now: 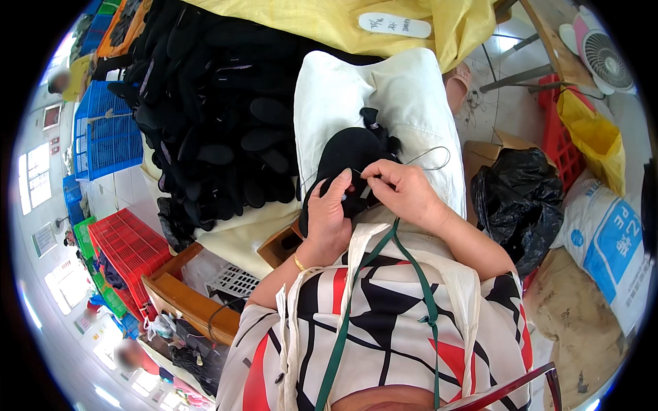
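While the left grip (pixel 329 211) clasps a rounded fabric shoe (pixel 348 149), the right grip (pixel 368 174) pinches something thin (pixel 359 175).

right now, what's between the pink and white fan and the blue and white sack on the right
In the head view, a yellow bag lies between the fan and the sack.

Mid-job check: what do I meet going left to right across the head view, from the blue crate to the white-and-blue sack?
Blue crate → shoe pile → held shoe → black bag → white-and-blue sack.
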Motion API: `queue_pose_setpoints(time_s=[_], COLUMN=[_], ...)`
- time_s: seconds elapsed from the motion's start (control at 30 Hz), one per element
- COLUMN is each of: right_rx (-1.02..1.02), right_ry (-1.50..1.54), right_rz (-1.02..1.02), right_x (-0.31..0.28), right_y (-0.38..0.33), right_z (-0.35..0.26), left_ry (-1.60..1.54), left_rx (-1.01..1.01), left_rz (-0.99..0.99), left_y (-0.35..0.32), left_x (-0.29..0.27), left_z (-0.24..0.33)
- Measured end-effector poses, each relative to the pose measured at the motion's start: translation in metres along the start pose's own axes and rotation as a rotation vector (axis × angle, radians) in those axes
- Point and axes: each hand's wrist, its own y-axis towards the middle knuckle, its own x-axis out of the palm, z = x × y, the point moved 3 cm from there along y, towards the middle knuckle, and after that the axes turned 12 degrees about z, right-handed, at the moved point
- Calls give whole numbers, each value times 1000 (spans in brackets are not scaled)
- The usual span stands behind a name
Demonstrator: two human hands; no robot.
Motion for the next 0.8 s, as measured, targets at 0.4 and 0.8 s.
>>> queue_pose_setpoints(time_s=[0.4, 0.8], right_rx=[33, -140], right_ry=[58, 22], right_rz=[-40, 17], right_x=[4, 7], right_y=[-1, -5], right_z=[7, 17], left_ry=[83, 86], left_rx=[210, 124], left_rz=[-17, -14], left_y=[-11, 2], left_x=[6, 3], left_z=[1, 7])
